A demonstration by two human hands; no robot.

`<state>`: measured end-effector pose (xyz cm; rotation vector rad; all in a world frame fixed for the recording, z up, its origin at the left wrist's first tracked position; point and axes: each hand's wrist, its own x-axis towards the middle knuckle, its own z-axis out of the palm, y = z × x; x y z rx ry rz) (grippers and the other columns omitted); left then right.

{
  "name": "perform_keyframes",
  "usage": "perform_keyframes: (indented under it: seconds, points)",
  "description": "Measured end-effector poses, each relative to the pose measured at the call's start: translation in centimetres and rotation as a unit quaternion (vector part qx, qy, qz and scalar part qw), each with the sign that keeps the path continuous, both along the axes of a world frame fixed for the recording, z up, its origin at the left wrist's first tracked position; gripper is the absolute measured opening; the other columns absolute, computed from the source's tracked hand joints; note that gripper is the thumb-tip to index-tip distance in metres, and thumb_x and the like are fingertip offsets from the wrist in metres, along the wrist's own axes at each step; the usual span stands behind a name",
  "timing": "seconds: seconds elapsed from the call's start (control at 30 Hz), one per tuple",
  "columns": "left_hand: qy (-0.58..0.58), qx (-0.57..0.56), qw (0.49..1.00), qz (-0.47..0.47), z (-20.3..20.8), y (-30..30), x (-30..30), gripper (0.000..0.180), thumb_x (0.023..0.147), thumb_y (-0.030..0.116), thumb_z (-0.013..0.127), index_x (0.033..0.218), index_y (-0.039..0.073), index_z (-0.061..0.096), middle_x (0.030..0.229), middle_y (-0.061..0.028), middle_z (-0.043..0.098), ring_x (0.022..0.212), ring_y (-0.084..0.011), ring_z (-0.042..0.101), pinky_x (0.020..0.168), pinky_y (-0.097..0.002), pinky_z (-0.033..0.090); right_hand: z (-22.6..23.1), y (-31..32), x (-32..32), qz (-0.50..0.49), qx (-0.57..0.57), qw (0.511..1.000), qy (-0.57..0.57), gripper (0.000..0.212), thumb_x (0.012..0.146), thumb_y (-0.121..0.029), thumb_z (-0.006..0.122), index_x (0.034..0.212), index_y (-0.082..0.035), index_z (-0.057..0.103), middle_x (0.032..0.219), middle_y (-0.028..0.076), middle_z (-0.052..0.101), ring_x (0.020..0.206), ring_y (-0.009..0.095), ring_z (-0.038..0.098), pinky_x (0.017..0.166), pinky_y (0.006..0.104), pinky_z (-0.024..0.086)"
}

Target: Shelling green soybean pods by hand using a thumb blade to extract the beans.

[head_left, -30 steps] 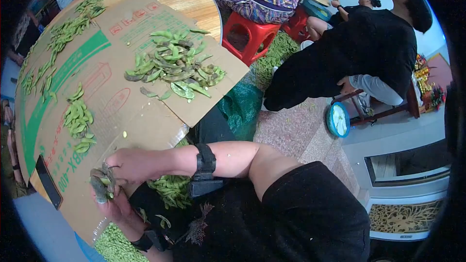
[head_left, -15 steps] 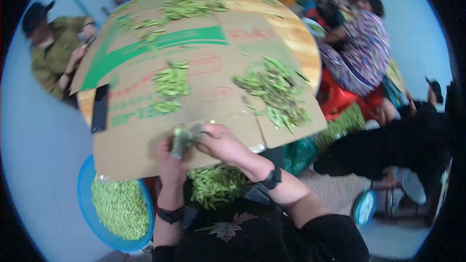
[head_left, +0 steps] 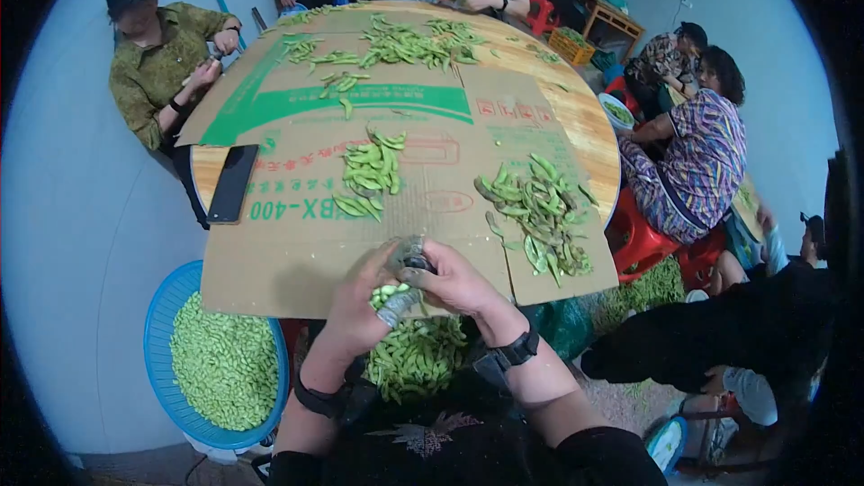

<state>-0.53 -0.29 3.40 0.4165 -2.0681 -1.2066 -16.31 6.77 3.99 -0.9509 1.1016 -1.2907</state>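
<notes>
Above the near edge of the cardboard [head_left: 297,256], my two hands meet. My left hand [head_left: 355,301] is closed around several pale green shelled beans [head_left: 387,295], which show in its palm. Closed fingers of my right hand [head_left: 459,281] press against the left fingertips; whatever lies between them is hidden. Grey wrapping covers some fingertips. Below my hands lies a heap of green bean pods [head_left: 416,351]. On the cardboard, a small pile of pods [head_left: 371,169] sits just beyond my hands, and a browner pile of pods [head_left: 540,211] lies to the right.
A blue basket [head_left: 153,351] full of shelled beans stands at lower left. A black phone [head_left: 234,184] lies on the table's left edge. More pods [head_left: 409,43] spread at the far side. Several people sit or stand around, one on a red stool [head_left: 634,234] at right.
The whole view has shifted, showing more of the room's far side. My hands have drawn closer together, and shelled beans now show in my left palm.
</notes>
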Motion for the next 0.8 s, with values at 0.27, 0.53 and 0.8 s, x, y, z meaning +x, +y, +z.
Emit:
perform_keyframes:
  seconds: [0.27, 0.53, 0.8]
  points:
    - [0.05, -0.099, 0.994, -0.018, -1.3, -0.7, 0.5, 0.037, 0.066, 0.003, 0.06, 0.103, 0.007, 0.063, 0.074, -0.0098, 0.061, 0.066, -0.0221, 0.059, 0.06, -0.0283, 0.047, 0.0, 0.4, 2.9, -0.077, 0.076, 0.973, -0.206, 0.009, 0.084, -0.006, 0.048, 0.093, -0.007, 0.051, 0.068, -0.004, 0.049, 0.041, 0.001, 0.037, 0.031, 0.0157, 0.024]
    - [0.11, 0.191, 0.973, 0.065, -5.2, 0.3, -0.4, 0.016, 0.075, 0.004, 0.055, 0.091, 0.004, 0.055, 0.075, -0.0013, 0.056, 0.066, -0.0088, 0.054, 0.058, -0.0223, 0.044, -3.7, -0.7, 2.7, -0.197, 0.092, 0.89, -0.4, 0.007, 0.089, -0.012, 0.047, 0.094, -0.01, 0.051, 0.07, 0.004, 0.057, 0.034, 0.004, 0.037, 0.026, 0.0174, 0.026]
    - [0.246, 0.516, 0.812, -0.122, -2.1, -0.3, 0.8, 0.029, 0.077, -0.007, 0.043, 0.104, 0.002, 0.046, 0.084, -0.0063, 0.056, 0.065, -0.0057, 0.049, 0.053, -0.0137, 0.037, -0.9, -0.9, 2.5, -0.174, 0.006, 0.938, -0.299, 0.018, 0.085, -0.016, 0.052, 0.099, -0.004, 0.049, 0.072, 0.012, 0.058, 0.038, 0.008, 0.038, 0.03, 0.0158, 0.026]
